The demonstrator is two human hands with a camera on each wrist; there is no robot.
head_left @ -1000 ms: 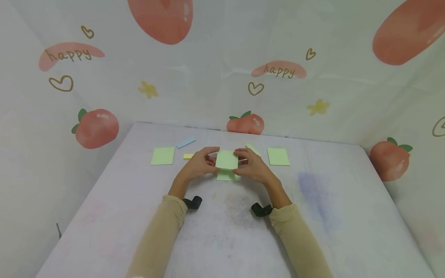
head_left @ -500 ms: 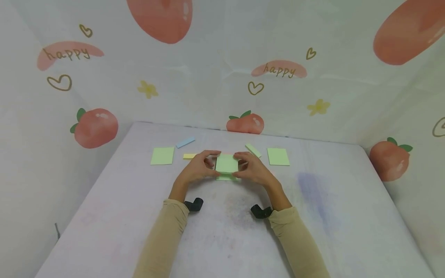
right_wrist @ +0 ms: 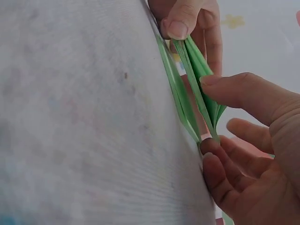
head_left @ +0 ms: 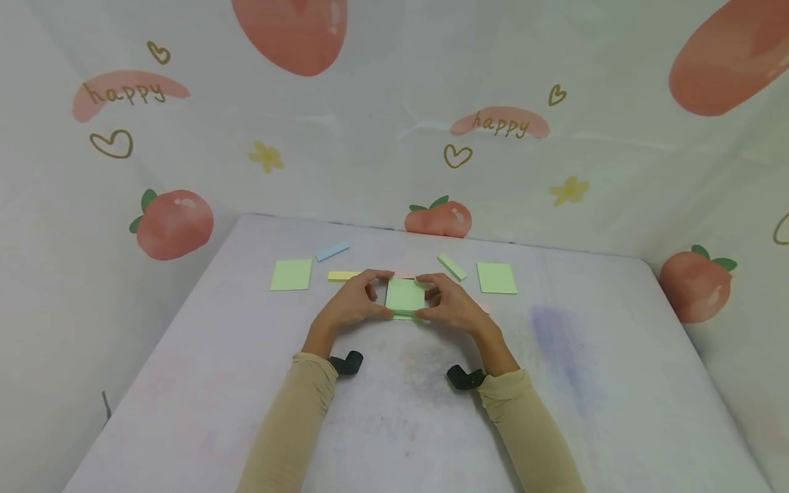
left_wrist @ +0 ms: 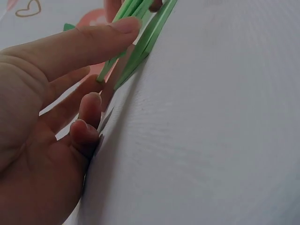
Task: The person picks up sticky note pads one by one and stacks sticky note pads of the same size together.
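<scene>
Between both hands is a small stack of light green sticky notes (head_left: 405, 294), held level by its two sides. My left hand (head_left: 354, 299) pinches its left edge between thumb and fingers. The right hand (head_left: 455, 301) grips the opposite edge the same way. Close beneath lies another green sticky note pad (right_wrist: 177, 91) on the table; only its near strip shows in the head view. From the right wrist view, the upper stack's layers (right_wrist: 197, 79) fan slightly apart, with a narrow gap above the lower pad. The left wrist view shows the left thumb (left_wrist: 126, 26) on the stack's near edge.
Green square notes lie to the left (head_left: 291, 274) and right (head_left: 496, 278). Behind the hands are narrow blue (head_left: 332, 251), yellow (head_left: 342, 276) and green (head_left: 453, 267) strips. A pink piece (head_left: 405, 274) shows behind the stack. A printed cloth wall (head_left: 370, 137) rises at the table's back.
Both hands have brought the green stack down and nearer the body, so it covers more of the lower pad. The yellow, pink and narrow green strips show more behind it.
</scene>
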